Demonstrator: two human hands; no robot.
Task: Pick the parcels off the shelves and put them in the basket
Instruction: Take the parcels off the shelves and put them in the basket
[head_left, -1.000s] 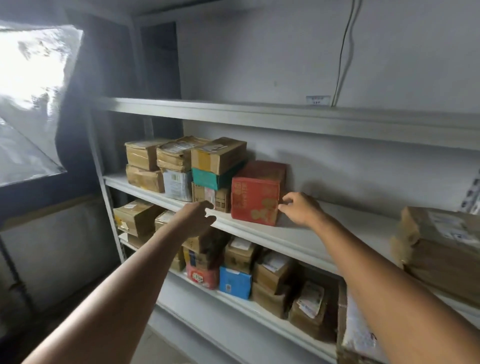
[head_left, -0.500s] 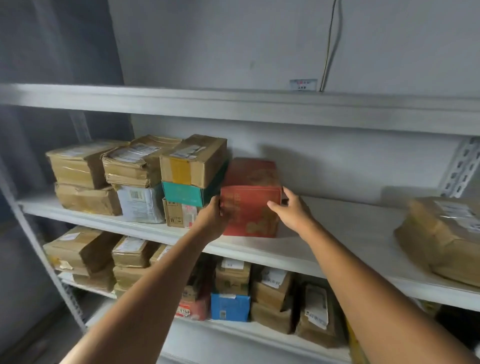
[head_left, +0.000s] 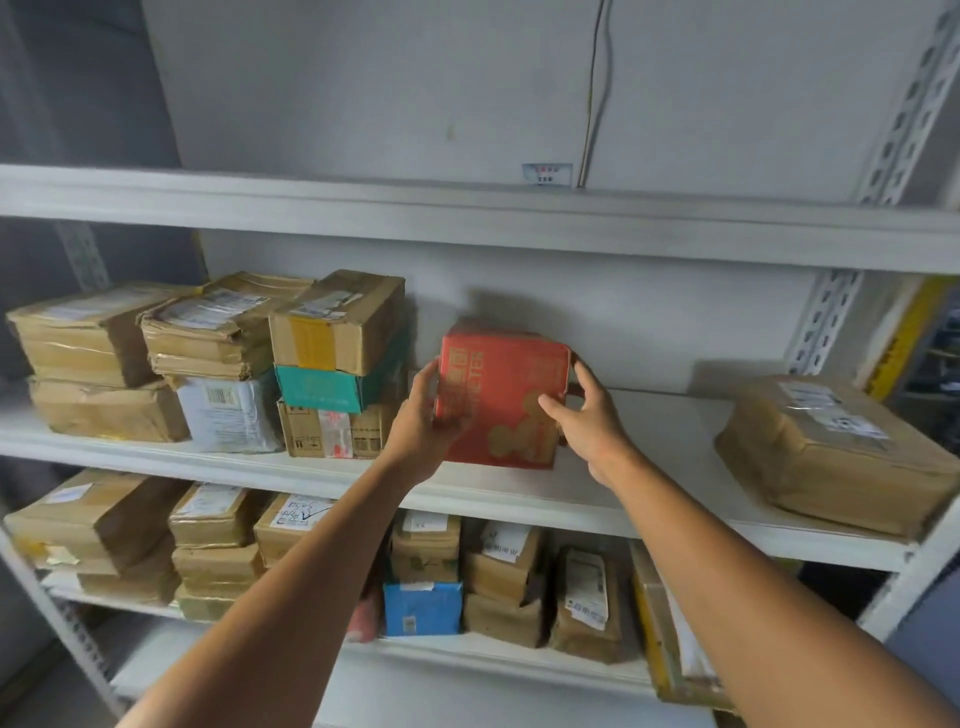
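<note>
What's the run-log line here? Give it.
step: pick parcel | left hand: grips red box, left edge | right hand: grips red box, right edge | red box: at middle shelf | basket: not in view

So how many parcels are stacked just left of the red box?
3: brown box on top, teal box under it, taped carton at the bottom; others may hide behind.

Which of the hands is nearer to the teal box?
Left. The left hand grips the red box at its left edge, just beside the teal box; the right hand grips the red box's right edge, farther off.
</note>
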